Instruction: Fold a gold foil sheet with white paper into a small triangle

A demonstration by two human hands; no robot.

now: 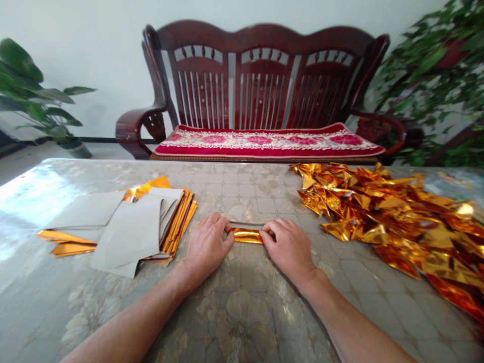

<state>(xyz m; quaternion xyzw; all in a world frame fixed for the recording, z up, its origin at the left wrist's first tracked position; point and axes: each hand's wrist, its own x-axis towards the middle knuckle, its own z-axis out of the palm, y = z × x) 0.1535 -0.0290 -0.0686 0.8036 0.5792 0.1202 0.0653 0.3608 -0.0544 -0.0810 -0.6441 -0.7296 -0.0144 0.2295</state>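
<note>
Between my two hands a gold foil paper [246, 235] is stretched out as a narrow folded strip, low over the table. My left hand [209, 240] pinches its left end between thumb and fingers. At the right end, my right hand [288, 248] grips it the same way, fingers curled. To the left lies a stack of foil sheets [130, 232], mostly grey side up with gold edges showing. A large heap of folded gold foil pieces [378, 206] spreads over the right side of the table.
The table [242, 322] has a patterned, shiny cover. Behind its far edge stands a dark red wooden bench [264, 75] with a red floral cushion [264, 141]. Potted plants stand at the left [56, 101] and right [434, 70]. Clear plastic [454, 184] lies at the far right.
</note>
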